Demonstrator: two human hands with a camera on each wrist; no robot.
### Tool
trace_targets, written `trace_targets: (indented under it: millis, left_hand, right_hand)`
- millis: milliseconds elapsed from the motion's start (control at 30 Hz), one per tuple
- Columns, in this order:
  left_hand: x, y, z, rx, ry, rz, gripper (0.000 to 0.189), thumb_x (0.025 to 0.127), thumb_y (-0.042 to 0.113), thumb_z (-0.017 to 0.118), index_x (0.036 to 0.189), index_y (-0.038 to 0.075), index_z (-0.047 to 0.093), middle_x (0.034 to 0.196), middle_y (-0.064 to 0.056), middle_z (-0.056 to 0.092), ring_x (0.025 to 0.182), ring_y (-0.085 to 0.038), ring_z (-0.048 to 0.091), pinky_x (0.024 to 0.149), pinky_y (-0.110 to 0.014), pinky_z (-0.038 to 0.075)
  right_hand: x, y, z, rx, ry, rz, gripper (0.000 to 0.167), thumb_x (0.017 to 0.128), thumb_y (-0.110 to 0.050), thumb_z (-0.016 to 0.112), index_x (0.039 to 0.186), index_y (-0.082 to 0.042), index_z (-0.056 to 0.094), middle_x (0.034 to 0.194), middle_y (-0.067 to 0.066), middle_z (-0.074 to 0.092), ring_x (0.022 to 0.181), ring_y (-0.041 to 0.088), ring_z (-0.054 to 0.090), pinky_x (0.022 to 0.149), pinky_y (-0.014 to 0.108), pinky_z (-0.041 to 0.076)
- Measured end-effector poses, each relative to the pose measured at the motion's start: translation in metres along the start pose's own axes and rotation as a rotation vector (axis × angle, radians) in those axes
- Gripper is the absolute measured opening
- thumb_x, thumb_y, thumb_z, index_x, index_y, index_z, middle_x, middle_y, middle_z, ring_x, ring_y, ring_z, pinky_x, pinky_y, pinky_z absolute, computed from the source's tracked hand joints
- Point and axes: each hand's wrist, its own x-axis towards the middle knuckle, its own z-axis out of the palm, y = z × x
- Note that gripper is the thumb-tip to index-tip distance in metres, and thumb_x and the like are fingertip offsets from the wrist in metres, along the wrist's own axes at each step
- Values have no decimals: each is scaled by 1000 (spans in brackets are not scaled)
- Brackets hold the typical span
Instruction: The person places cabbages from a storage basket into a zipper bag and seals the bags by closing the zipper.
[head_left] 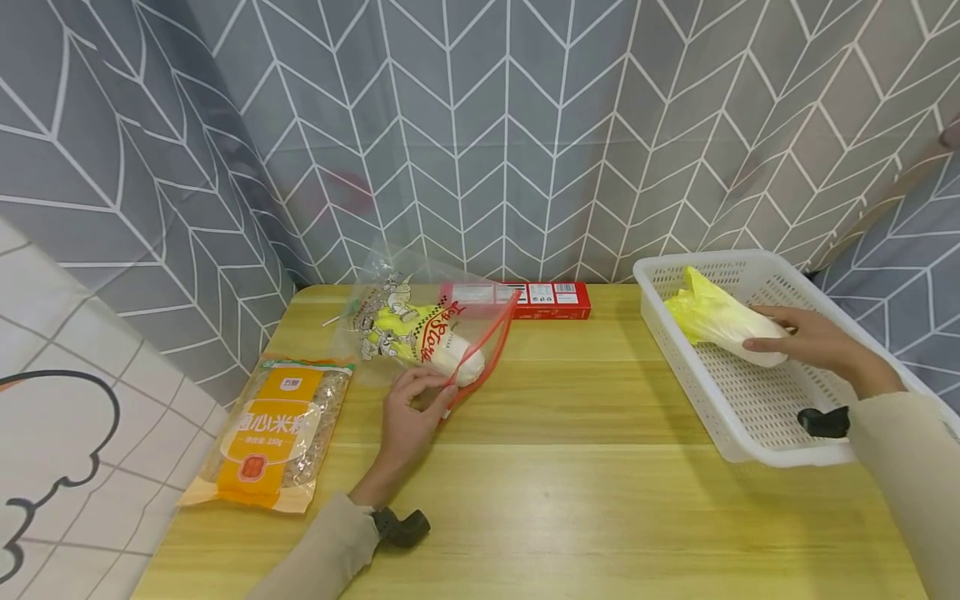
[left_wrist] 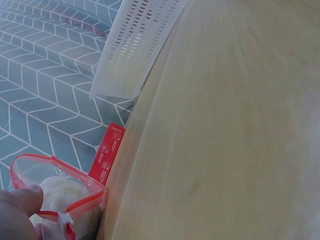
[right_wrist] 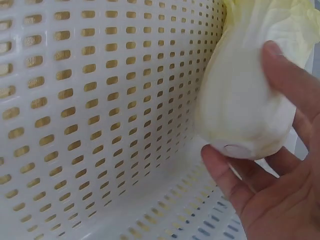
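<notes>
Right hand [head_left: 816, 340] of mine grips a small cabbage [head_left: 722, 319] by its pale base, in the white basket [head_left: 682, 367] at the frame's right.
Firm and light, I judge, and smooth enough to slip; its yellow leaves would likely tear, so I hold the thick base. Left of centre, my left hand [head_left: 411, 412] pinches the red rim of a limp clear bag [head_left: 438, 333] with a second cabbage [head_left: 467, 365] inside; a red box [head_left: 551, 302] lies upper centre, an orange packet [head_left: 270, 433] lower left.

Left fingers [head_left: 422, 381] pinching, right fingers [right_wrist: 227, 176] curled
</notes>
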Motion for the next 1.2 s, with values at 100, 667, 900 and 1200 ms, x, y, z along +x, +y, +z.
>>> trace_targets:
  millis: [100,667,900,1200]
  left_hand:
    - [0,0,0,3,-1,2,9,84,-3,79,91,-6,77,105,-25,68,109,-36,59,93,-18,44]
    - [0,0,-1,11,9,16,9,83,-4,79,90,-7,76,103,-25,68,107,-37,59,93,-18,43]
    - [0,0,-1,12,5,3,9,83,-4,80,91,-7,76,105,-25,68,107,-37,59,92,-19,45]
    - [0,0,0,0,4,11,9,82,-5,79,90,-7,76,103,-25,68,106,-36,59,92,-20,44]
  right_hand:
    - [-2,1,-2,29,25,30,85,98,-45,64,158,0,26,147,41,38,117,53,50,80,51,52]
    - [-10,-3,-8,141,98,34,75,104,-44,53,160,-6,21,163,37,11,138,69,20,96,78,31]
    - [-12,-1,-11,136,140,16,71,103,-41,58,160,-14,26,160,40,16,131,64,34,83,47,52]
    - [-16,0,-18,157,168,11,65,105,-39,55,160,-20,27,164,33,14,128,64,38,65,15,44]
